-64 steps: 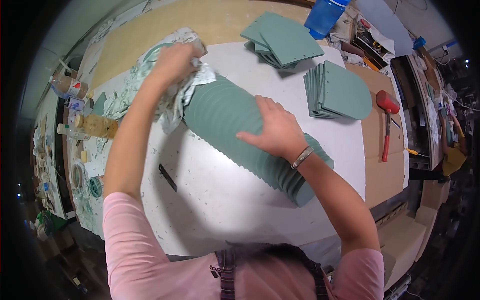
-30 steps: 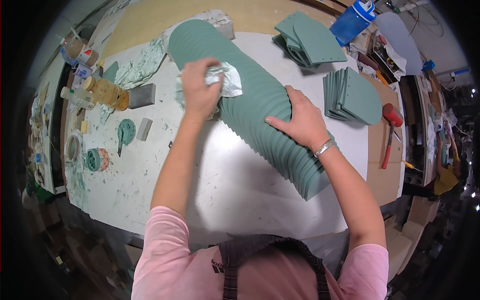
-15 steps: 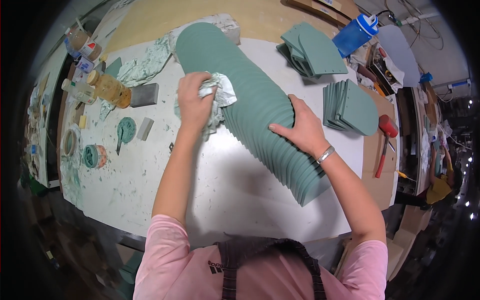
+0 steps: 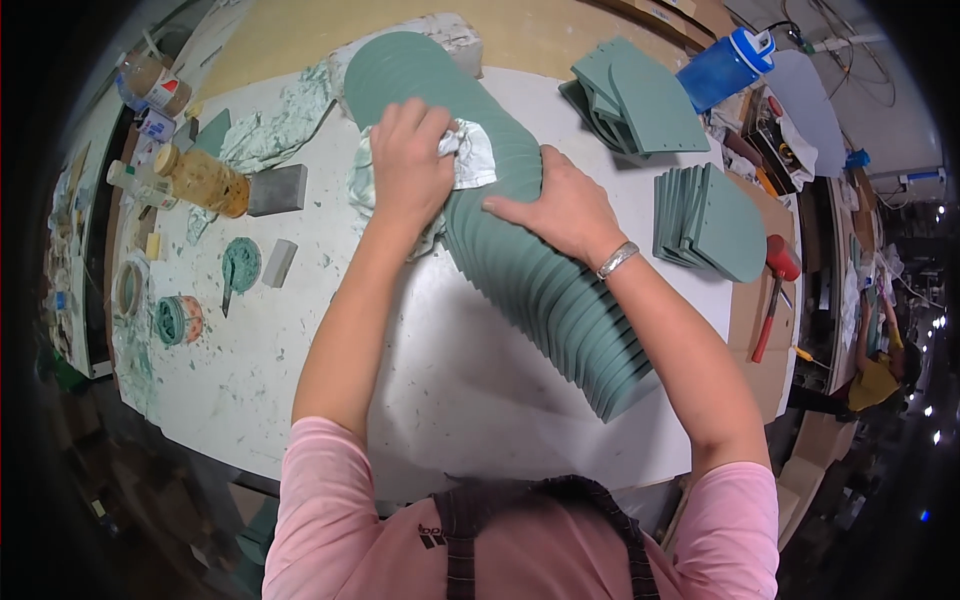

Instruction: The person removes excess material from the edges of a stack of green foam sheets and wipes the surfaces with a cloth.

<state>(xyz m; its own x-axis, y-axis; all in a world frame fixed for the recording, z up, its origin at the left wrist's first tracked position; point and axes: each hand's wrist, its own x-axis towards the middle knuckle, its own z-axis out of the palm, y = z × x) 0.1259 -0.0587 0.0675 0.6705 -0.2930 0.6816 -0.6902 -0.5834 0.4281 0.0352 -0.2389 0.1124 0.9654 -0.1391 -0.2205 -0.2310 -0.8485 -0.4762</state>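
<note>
A long row of thin green panels with rounded ends point(image 4: 540, 290) lies fanned out, overlapping, across the white table from far left to near right. My left hand point(image 4: 412, 165) is closed on a crumpled white cloth point(image 4: 472, 158), pressed on the upper part of the row. Part of the cloth hangs over the row's left side. My right hand point(image 4: 565, 205), with a silver bracelet at the wrist, rests on the row's right side, thumb and fingers spread. The far end of the row leans on a pale wrapped block point(image 4: 455, 40).
Two further stacks of green panels, one far point(image 4: 650, 95) and one nearer point(image 4: 710, 225), stand at right. Beyond are a blue bottle point(image 4: 725, 70) and a red mallet point(image 4: 780, 260). At left are a jar of amber liquid point(image 4: 205, 180), a grey block point(image 4: 277, 190) and a green paste tub point(image 4: 178, 320).
Both hands have moved farther up the row, the left with the cloth and the right sliding up and leftward. The whole view has shifted slightly.
</note>
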